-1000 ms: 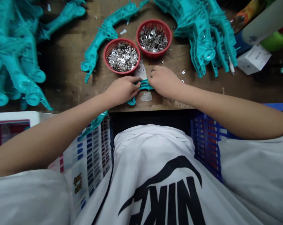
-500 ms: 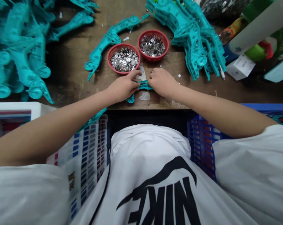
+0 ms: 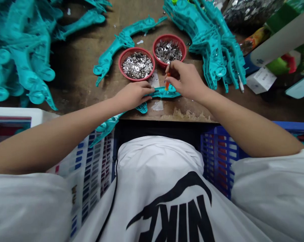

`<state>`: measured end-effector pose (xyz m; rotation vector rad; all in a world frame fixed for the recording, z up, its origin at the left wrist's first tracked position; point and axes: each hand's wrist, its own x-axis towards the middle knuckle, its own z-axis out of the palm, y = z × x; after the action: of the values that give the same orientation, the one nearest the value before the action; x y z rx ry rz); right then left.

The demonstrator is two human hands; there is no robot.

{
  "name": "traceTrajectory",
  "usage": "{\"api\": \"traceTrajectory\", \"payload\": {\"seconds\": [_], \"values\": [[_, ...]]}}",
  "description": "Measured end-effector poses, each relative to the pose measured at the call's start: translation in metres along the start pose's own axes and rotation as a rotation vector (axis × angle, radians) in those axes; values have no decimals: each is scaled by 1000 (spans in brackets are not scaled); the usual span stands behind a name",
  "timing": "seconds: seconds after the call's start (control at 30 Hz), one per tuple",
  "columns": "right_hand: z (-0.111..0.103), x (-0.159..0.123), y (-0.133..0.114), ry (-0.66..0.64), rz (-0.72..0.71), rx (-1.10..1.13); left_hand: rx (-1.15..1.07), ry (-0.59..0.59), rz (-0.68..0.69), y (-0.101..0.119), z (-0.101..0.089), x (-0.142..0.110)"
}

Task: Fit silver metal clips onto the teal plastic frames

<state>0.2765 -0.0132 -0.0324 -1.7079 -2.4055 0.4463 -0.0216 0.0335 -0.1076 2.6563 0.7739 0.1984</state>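
A blue plastic crate [image 3: 217, 158] stands below the wooden workbench [image 3: 76, 77], which bears a small white carton [image 3: 260, 80].

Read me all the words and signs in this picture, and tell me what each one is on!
"NIKE": big black letters under a swoosh, upside down in this view, on the white T-shirt.
Dark characters on the printed box: too small and blurred to read.
Tiny print on the little white box: too small to read.
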Motion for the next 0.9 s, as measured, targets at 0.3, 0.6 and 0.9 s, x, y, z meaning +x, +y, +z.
{"api": "traceTrajectory", "payload": {"seconds": [0.3, 0.6, 0.9], "values": [[6, 4, -18, -35, -92, -7, 35, -61, -45, 9, -7, 0], [-1, 1, -25, -109, -69, -105, 27, -51, -17, 4, -8, -3], [-9, -2, -28, -69, -44, -107, 70, -75, -15, 4, -9, -3]]}}
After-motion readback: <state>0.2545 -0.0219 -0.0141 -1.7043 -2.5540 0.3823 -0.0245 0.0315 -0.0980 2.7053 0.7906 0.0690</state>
